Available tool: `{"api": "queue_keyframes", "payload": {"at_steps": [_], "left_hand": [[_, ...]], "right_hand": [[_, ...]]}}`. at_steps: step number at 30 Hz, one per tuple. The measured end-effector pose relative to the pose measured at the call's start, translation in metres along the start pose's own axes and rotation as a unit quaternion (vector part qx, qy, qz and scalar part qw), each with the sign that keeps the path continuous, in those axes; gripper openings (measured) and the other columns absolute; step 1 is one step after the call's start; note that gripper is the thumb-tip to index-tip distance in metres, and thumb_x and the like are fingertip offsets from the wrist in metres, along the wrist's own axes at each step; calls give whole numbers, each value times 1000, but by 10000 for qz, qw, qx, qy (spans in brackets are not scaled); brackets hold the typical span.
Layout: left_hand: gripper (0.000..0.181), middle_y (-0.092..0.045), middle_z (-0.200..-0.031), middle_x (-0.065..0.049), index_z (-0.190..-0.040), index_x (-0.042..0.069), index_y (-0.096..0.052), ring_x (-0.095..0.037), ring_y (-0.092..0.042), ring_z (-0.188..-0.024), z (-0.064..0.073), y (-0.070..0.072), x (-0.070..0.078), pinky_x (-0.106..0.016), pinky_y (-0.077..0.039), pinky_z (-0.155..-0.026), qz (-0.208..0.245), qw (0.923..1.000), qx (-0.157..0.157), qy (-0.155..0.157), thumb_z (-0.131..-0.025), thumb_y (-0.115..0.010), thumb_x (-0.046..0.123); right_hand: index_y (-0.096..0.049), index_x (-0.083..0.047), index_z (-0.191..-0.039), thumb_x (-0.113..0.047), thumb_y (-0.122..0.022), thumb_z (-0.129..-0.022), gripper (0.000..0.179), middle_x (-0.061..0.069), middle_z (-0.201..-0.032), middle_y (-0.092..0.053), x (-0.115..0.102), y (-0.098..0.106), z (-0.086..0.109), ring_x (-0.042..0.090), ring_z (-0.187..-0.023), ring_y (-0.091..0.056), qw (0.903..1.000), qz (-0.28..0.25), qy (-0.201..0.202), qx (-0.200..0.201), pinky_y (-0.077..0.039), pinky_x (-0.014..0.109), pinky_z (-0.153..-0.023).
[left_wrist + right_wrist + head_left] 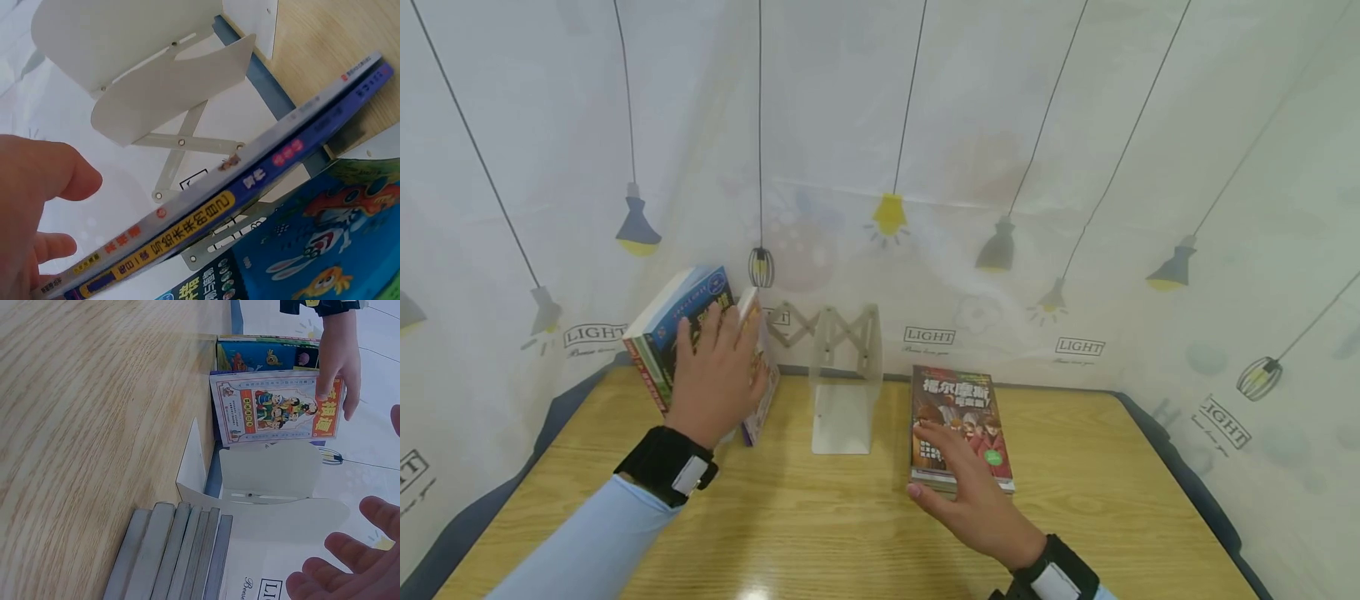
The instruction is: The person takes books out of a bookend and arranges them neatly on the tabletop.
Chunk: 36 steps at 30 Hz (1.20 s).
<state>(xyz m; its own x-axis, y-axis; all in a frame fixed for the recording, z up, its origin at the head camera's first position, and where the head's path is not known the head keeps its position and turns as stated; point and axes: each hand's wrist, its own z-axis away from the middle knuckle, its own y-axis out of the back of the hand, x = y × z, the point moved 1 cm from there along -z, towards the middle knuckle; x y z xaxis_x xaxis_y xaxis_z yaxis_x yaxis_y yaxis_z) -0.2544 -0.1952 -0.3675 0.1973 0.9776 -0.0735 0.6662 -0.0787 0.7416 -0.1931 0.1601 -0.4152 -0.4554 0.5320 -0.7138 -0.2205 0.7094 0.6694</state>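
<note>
My left hand is at the leaning books on the left, its fingers extended over their upper part. Beside it is a thick blue-covered book. To its right stand two thin books, one with a white spine and one with a purple spine. In the right wrist view the hand overlaps the top of the white illustrated book. My right hand hovers with fingers spread over the near part of a dark red comic book, which tops a stack of several books.
A white expandable metal bookend stands between the two groups, its crossed-bar linkage stretching behind the thin books. The wooden table has a dark edge along the back. Behind it hangs a pale curtain printed with lamps.
</note>
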Motion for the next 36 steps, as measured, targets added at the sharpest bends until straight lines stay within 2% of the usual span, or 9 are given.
{"api": "queue_keyframes", "payload": {"at_steps": [6,12,16,20,23,25,29,31,36], "left_hand": [[69,-51,-143,-28,-143,-4,-50,-46,-42,-138,2,1,3,-66,-30,-113,-110,9997,-5,-210,-85,-77,19],[62,-46,-146,-31,-143,-9,-48,-48,-43,-137,7,1,7,-64,-36,-111,143,9989,-245,-380,-90,-72,13],[59,-44,-147,-31,-143,-8,-48,-45,-48,-133,16,7,14,-62,-41,-107,334,9971,-160,-665,-91,-71,9],[66,-40,-151,-30,-145,-7,-45,-43,-50,-131,27,10,17,-59,-44,-105,519,9951,-36,-846,-85,-72,-3],[70,-35,-154,-31,-146,-5,-45,-44,-59,-118,34,9,17,-53,-52,-95,621,9945,-27,-844,-82,-72,-11],[71,-31,-155,-33,-145,-1,-48,-37,-68,-90,40,9,18,-41,-59,-74,757,9944,-141,-724,-79,-71,-14],[66,-32,-154,-34,-142,7,-53,-14,-52,-46,50,10,20,-21,-35,-39,1041,9930,-365,-414,-82,-73,-7],[63,-41,-148,-32,-142,8,-53,-7,-43,-42,54,11,22,-18,-27,-38,1140,9920,-400,-372,-83,-73,-4],[56,-59,-126,-26,-138,4,-55,-8,-48,-50,64,11,22,-18,-26,-40,1422,9887,-210,-420,-86,-71,-6]], "right_hand": [[-36,-37,-153,-48,-65,-95,66,-4,-160,-34,1,0,0,28,-151,-25,10000,55,-18,0,-5,69,-119],[-36,-37,-152,-50,-64,-95,65,-5,-161,-32,1,-1,0,28,-151,-25,9999,50,-127,-71,-17,69,-117],[-36,-35,-153,-50,-64,-95,66,-5,-161,-32,1,-1,-1,28,-151,-25,9999,50,-99,-100,-23,68,-115],[-37,-33,-153,-50,-65,-95,67,-4,-160,-34,1,0,-2,28,-151,-26,9998,-21,-117,-130,-17,69,-117],[-38,-32,-153,-50,-65,-94,67,-4,-160,-34,1,1,-3,27,-151,-26,9997,-77,-156,-141,-15,68,-118],[-38,-31,-153,-50,-65,-94,68,-4,-160,-34,1,1,-3,27,-151,-26,9998,-83,-141,-126,-15,68,-118],[-37,-29,-153,-49,-66,-94,69,-3,-160,-34,1,0,-3,27,-151,-26,9999,-72,-73,-91,-14,68,-118],[-37,-29,-153,-49,-66,-94,69,-3,-160,-34,1,0,-3,27,-151,-26,9999,-67,-54,-72,-15,68,-118],[-37,-31,-153,-50,-66,-94,68,-4,-160,-34,2,-1,-4,26,-151,-27,9999,-109,-56,-56,-16,68,-118]]}}
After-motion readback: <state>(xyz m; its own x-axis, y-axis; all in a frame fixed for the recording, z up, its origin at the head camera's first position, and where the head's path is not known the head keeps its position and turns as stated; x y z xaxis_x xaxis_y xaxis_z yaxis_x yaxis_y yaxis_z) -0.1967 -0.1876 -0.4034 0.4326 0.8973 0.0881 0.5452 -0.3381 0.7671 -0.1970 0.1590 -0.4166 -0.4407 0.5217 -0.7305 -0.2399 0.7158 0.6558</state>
